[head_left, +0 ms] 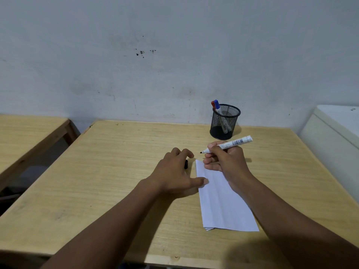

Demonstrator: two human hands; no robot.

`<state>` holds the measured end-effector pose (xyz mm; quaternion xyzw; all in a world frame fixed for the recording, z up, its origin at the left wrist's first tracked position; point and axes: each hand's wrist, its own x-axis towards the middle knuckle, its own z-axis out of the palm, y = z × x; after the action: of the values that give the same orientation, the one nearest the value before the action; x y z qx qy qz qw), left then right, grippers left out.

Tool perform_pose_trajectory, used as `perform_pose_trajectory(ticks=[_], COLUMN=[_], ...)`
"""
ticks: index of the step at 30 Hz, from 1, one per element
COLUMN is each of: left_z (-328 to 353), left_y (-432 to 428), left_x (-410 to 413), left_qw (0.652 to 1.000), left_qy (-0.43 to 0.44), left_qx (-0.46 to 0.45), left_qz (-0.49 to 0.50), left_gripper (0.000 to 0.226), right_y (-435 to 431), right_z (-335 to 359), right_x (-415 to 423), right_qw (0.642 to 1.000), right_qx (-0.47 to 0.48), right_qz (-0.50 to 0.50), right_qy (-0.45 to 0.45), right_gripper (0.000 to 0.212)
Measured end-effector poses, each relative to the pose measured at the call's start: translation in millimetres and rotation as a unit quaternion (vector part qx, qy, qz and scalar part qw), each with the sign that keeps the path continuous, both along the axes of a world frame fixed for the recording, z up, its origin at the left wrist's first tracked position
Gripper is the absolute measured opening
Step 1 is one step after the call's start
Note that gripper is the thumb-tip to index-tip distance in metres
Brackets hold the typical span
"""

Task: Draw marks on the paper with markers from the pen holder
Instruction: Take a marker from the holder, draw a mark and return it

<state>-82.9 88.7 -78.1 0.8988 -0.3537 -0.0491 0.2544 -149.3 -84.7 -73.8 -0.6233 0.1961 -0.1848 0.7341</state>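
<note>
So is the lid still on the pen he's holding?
No, it is off. The marker in the right hand shows its bare black tip, and a black cap sits under the left hand.

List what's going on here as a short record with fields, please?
surface: wooden table
paper: folded white sheet, no marks visible
right hand: holds an uncapped marker, tip just above the paper's far end
left hand: thumb on the paper's left edge, fingers over a small black object, probably the cap
holder: black mesh cup near the wall, holding a red and a blue marker
</note>
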Motion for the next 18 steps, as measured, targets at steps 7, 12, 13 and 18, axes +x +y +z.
perform_pose_trajectory(ticks=[7, 12, 13, 18], left_z=[13, 19, 19, 16], left_y=[3, 7, 8, 9], left_x=[-1, -1, -1, 0], left_qw=[0.997, 0.991, 0.991, 0.994], left_qy=[0.073, 0.125, 0.121, 0.086], left_qx=[-0.011, -0.054, -0.052, -0.059], left_qz=[0.011, 0.010, 0.010, 0.013], left_gripper=[0.070, 0.055, 0.053, 0.035], right_y=[6, 6, 6, 6], right_z=[1, 2, 2, 3], right_x=[1, 4, 4, 6], right_qw=[1.000, 1.000, 1.000, 0.999], right_qx=[0.008, 0.002, -0.003, -0.028], right_qz=[0.025, 0.025, 0.025, 0.029], right_qy=[-0.008, -0.015, -0.015, -0.015], right_gripper=[0.008, 0.011, 0.012, 0.009])
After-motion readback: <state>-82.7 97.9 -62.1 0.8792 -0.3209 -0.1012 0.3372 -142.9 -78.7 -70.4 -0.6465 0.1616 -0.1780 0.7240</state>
